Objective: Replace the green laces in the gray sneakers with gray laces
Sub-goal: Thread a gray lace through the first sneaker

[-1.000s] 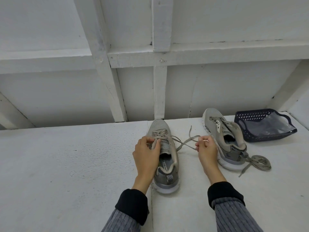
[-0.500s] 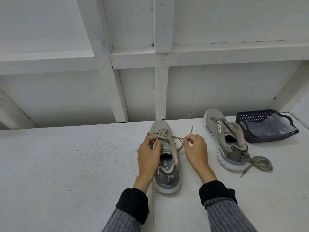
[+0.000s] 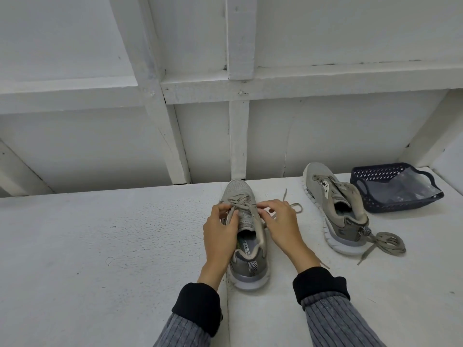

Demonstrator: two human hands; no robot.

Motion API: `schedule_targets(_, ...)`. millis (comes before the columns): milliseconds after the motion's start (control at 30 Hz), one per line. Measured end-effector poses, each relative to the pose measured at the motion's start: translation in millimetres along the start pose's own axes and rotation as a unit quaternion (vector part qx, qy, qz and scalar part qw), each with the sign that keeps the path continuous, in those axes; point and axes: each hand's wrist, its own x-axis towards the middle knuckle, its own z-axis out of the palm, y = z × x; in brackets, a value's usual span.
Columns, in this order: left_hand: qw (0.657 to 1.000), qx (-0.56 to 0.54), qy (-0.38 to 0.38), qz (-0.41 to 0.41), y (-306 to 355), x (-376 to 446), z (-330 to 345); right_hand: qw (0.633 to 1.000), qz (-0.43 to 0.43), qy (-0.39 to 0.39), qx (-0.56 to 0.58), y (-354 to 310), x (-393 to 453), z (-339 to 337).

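Note:
A gray sneaker (image 3: 246, 261) stands toe-away in front of me, with a gray lace (image 3: 239, 200) crossed through its upper eyelets. My left hand (image 3: 219, 232) grips the lace at the sneaker's left eyelet row. My right hand (image 3: 280, 221) pinches the lace at the right eyelet row, its fingers over the tongue. A loose lace end (image 3: 297, 206) trails to the right of that hand. The second gray sneaker (image 3: 335, 209) stands further right. A loose coiled lace (image 3: 387, 242) lies by its heel. I cannot tell that lace's colour for sure.
A dark blue plastic basket (image 3: 360, 179) holding a clear plastic bag sits at the far right, behind the second sneaker. Everything rests on a white painted platform (image 3: 100, 246). White wall panels and beams rise right behind the sneakers.
My right hand has moved left, from beside the second sneaker onto the near sneaker's right eyelets, and the lace stretched between them has slackened. My left hand stays at the left eyelets.

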Motion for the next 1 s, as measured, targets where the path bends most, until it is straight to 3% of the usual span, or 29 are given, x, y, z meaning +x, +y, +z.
schedule_targets(167,1.0,0.003,0.0,0.0,1,-1,-1,0.999,0.033,0.014,0.013,0,-3,1)
schedule_targets(367,1.0,0.007,-0.006,0.0,2,-2,-1,0.968,0.211,0.13,0.036,27,-13,-13)
schedule_targets(467,1.0,0.009,-0.011,-0.005,4,-3,0,0.956,0.253,0.148,0.019,38,-16,-17)
schedule_targets(567,1.0,0.008,-0.008,-0.009,3,-3,0,0.972,0.189,0.134,0.02,30,-13,-12)
schedule_targets(767,1.0,0.013,-0.014,-0.008,2,-1,0,1.0,0.006,0.017,0.022,9,-3,1)
schedule_targets(1000,0.999,0.034,-0.012,0.004,3,-3,3,0.999,0.033,-0.004,-0.031,15,-5,4)
